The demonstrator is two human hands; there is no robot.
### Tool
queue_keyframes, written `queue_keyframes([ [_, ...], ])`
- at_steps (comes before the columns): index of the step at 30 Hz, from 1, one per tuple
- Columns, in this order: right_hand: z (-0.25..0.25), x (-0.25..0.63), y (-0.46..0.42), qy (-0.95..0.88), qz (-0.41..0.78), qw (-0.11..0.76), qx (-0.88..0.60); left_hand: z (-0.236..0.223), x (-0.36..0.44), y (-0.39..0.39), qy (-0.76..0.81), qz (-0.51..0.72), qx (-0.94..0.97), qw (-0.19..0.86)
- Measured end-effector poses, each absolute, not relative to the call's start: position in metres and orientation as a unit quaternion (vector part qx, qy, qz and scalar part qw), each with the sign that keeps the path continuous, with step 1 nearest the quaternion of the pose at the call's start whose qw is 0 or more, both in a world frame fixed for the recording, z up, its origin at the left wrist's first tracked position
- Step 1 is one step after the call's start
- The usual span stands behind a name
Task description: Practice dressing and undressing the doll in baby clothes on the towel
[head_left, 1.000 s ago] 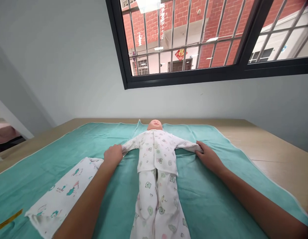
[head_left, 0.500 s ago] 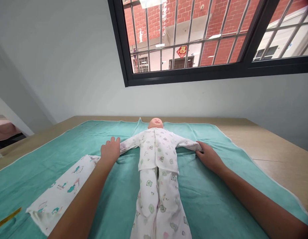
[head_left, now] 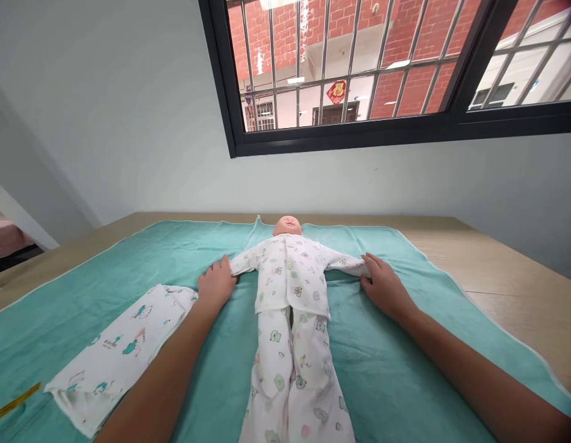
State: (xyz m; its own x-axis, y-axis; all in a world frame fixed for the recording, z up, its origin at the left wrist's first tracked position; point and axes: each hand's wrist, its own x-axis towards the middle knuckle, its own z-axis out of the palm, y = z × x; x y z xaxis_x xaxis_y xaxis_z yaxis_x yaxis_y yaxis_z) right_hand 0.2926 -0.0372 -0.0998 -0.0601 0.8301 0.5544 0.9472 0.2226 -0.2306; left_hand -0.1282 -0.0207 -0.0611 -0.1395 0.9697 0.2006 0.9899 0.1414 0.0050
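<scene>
A baby doll (head_left: 288,226) lies face up with its arms spread to both sides. It wears a white printed top (head_left: 292,271) and matching trousers (head_left: 301,375). At the end of the sleeve on the left (head_left: 245,261), my left hand (head_left: 217,283) has its fingers closed around the cuff. My right hand (head_left: 383,286) pinches the cuff of the other sleeve (head_left: 343,261), fingers on top and thumb below. Both sleeves are stretched out nearly straight. The doll's own hands cannot be seen.
Under the doll a green blanket (head_left: 387,369) covers much of the wooden table (head_left: 511,283). A folded white printed cloth (head_left: 123,344) lies beside my left forearm. The yellow strip (head_left: 15,403) is at the lower left. Behind the table stands a wall with a barred window (head_left: 341,135).
My left hand has moved right, closer to the doll's body, along with the cuff. The right hand has shifted slightly up and left, its fingers a little straighter.
</scene>
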Motion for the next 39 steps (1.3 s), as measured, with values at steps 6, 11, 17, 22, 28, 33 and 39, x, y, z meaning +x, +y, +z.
queue_keyframes([
  [6, -0.087, 0.273, -0.053, -0.824, -0.146, 0.220, -0.502, -0.070, -0.108, -0.020, -0.500, -0.179, -0.838, 0.120],
  [11, -0.085, 0.276, -0.054, -0.857, -0.113, 0.227, -0.449, -0.069, -0.099, -0.025, -0.477, -0.326, -0.812, 0.085],
  [17, -0.086, 0.277, -0.053, -0.867, -0.090, 0.229, -0.434, -0.071, -0.104, -0.028, -0.543, -0.257, -0.799, 0.007],
  [22, -0.083, 0.270, -0.059, -0.863, -0.092, 0.269, -0.417, -0.073, -0.107, -0.027, -0.581, -0.249, -0.774, 0.038],
  [28, -0.084, 0.239, -0.076, -0.878, -0.037, 0.255, -0.403, -0.074, -0.106, -0.024, -0.507, -0.317, -0.798, 0.077],
  [33, -0.088, 0.236, -0.073, -0.871, -0.002, 0.212, -0.444, -0.076, -0.105, -0.021, -0.514, -0.281, -0.810, 0.002],
  [39, -0.084, 0.238, -0.072, -0.865, 0.028, 0.189, -0.465, -0.075, -0.107, -0.023, -0.557, -0.296, -0.775, -0.029],
])
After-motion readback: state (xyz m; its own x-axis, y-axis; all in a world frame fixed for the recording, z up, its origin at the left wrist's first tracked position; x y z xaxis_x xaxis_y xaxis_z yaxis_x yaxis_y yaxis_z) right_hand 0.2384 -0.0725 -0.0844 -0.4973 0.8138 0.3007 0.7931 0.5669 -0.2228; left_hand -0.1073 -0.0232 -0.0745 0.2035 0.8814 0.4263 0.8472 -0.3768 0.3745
